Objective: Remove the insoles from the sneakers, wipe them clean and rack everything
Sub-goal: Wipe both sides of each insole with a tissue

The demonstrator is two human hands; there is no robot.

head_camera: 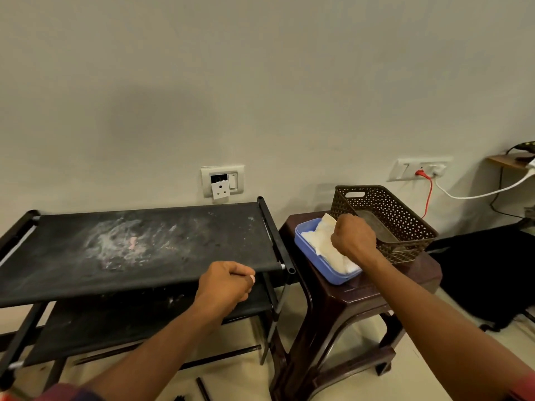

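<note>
Your right hand [351,237] is curled over the cloth [321,241] in the tub [318,264]; grip hidden, can't tell. Left hand [225,282] fisted, empty, at the rack [72,256] edge. No sneakers or insoles in view. Likely wipe prep: next lift the cloth, find a sneaker.

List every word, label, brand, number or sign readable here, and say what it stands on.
None: no readable text shows anywhere in this view.
Socket plate and switch plate on the wall: no legible markings.
Blue box, white cloth, brown basket, black rack: no print or label shows.
</note>
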